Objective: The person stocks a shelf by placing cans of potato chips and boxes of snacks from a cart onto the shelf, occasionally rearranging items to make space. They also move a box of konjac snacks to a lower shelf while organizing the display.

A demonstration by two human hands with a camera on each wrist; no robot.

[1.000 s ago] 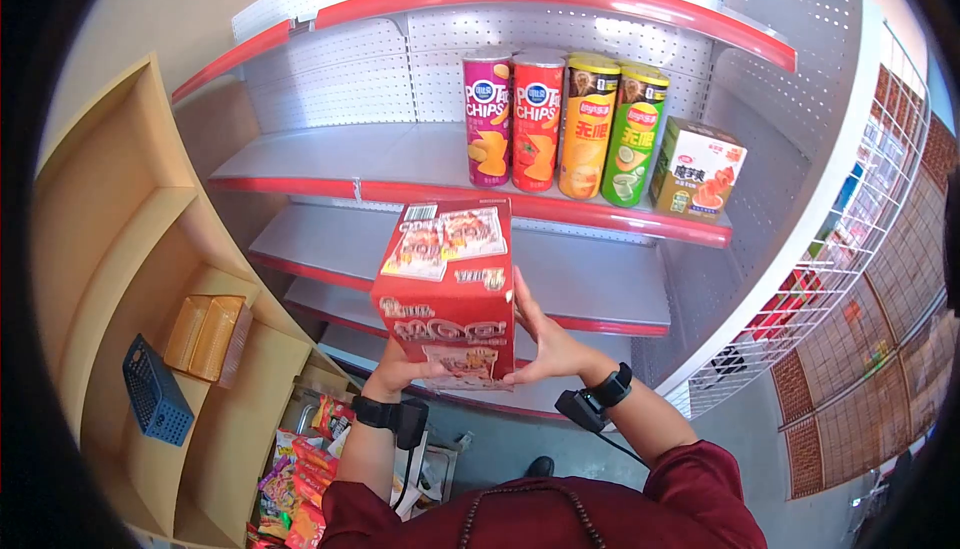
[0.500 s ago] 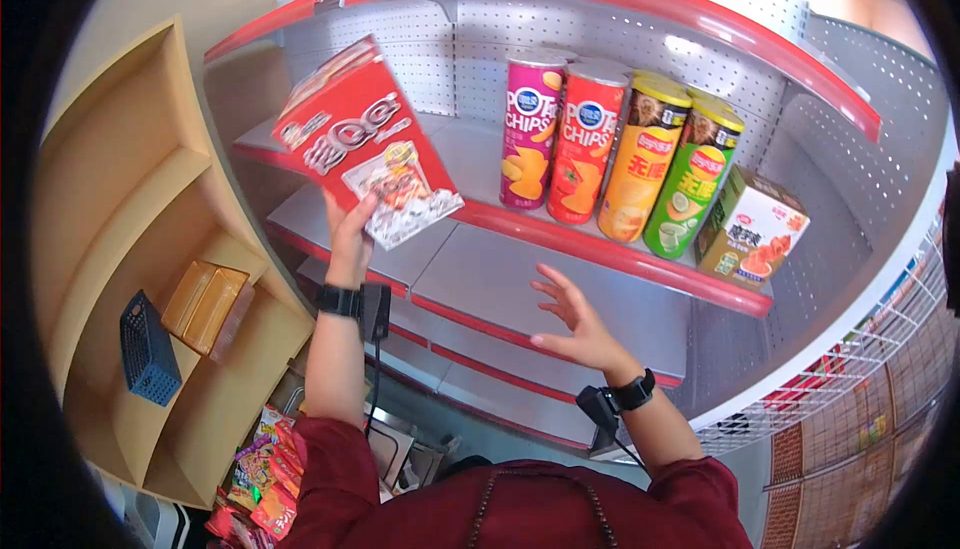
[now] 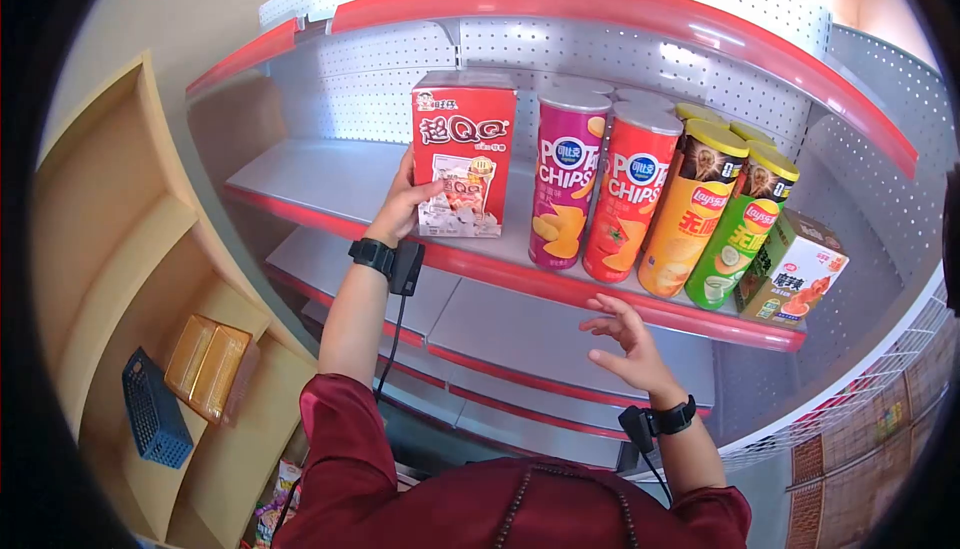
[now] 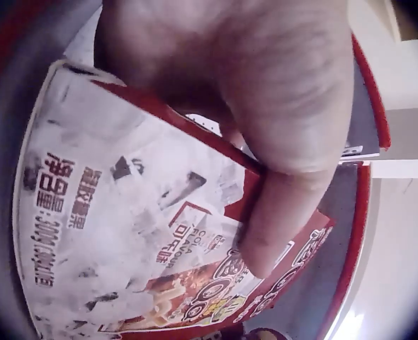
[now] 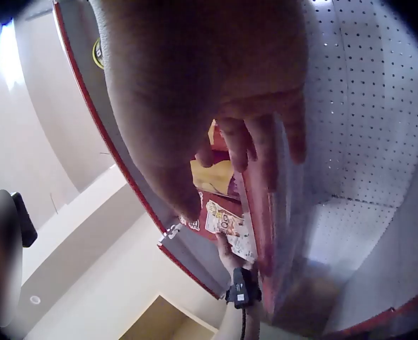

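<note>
A red candy box (image 3: 470,164) with "QQ" lettering and a gummy picture stands upright at the front of the shelf (image 3: 350,171). My left hand (image 3: 403,207) grips it from its left side, the thumb across the front face; the other fingers are mostly hidden behind. In the left wrist view the thumb (image 4: 283,219) presses over the box's printed front. Just right of the box stands a purple potato chip can (image 3: 566,184). My right hand (image 3: 630,349) hangs in front of the shelf edge below the cans, fingers spread and loosely bent, holding nothing.
A red chip can (image 3: 632,199), a yellow one (image 3: 692,219) and a green one (image 3: 742,234) line the shelf, with more cans behind. A small carton (image 3: 797,274) ends the row. A wooden rack (image 3: 165,239) holds a blue basket (image 3: 155,414) at left.
The red box went from both hands to the left alone, rose to the shelf and turned upright, front outward, beside the purple can. My right hand let go and stayed lower right.
</note>
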